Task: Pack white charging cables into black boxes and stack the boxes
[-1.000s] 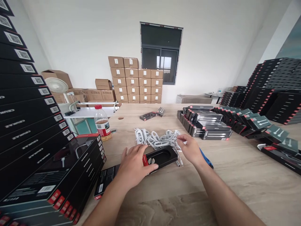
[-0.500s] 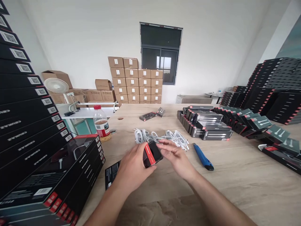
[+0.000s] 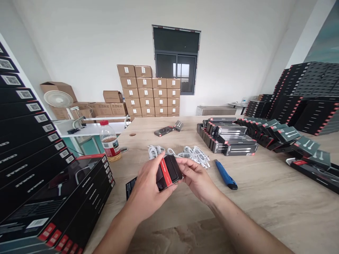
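1. The wood-grained counter [image 3: 185, 229] spread beneath both hands; the clock positions below were read from the red-banded box.
2. The stack of black boxes [image 3: 16, 173] rose at nine o'clock, its labelled ends showing.
3. The dark box stacks [image 3: 304, 109] stood well away at two o'clock, beyond the counter's goods.
4. The brown cartons [image 3: 144, 92] were piled against the wall at eleven o'clock, behind the counter.
5. The group of slim boxes [image 3: 227, 139] sat at two o'clock, closely packed, some lying across others.
6. The bottle [image 3: 109, 144], red-capped and partly filled, stood upright at ten o'clock.
7. The left hand [image 3: 148, 188] came in from seven o'clock, its fingers clamped around the red-banded box, thumb along the near edge.
8. The right hand [image 3: 200, 181] came in from four o'clock; its bent fingers touched the box's right end, but I could not tell whether they gripped it.
9. The red-banded box [image 3: 175, 168], black, was tilted between the two hands, at the dial's centre.
10. The white cables [image 3: 194, 155] lay in coiled bundles from eleven to one o'clock, just beyond the box.
11. The blue-handled tool [image 3: 225, 174] lay at three o'clock, near the right hand.
12. The small grey box [image 3: 178, 125] rested at twelve o'clock, toward the far edge.
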`<state>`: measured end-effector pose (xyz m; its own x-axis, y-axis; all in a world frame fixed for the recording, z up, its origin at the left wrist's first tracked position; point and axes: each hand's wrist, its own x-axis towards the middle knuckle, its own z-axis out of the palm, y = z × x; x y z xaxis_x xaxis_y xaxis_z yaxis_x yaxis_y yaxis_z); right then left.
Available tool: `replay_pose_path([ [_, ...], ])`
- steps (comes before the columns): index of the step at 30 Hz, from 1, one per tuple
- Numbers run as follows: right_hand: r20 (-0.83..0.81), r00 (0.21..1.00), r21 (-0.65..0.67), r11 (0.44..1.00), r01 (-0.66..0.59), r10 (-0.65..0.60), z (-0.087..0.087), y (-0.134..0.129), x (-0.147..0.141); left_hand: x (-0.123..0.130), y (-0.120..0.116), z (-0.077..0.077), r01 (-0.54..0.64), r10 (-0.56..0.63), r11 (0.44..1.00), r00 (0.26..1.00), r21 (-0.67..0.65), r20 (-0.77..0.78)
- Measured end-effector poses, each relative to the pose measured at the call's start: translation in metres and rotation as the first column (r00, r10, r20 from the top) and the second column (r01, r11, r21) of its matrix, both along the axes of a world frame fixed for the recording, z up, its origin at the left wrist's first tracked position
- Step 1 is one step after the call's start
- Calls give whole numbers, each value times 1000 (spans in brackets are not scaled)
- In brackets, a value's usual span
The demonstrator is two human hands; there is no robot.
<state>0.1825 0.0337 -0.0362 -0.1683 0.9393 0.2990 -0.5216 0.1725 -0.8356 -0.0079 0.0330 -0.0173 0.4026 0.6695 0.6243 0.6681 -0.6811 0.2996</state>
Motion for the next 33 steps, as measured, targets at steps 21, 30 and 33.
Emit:
replay_pose_path([
  [21, -18, 998, 38, 997, 63, -62, 17, -13, 1, 11, -8, 4, -73, 58, 997, 921, 25, 385],
  [30, 394, 716, 619, 742, 256, -576, 0, -28, -7, 22, -6, -8, 249, -84, 957, 730, -150, 678],
  [33, 323, 715, 608, 715, 345, -620, -2, -25, -5, 24, -11, -8, 338, -137, 924, 732, -181, 667],
])
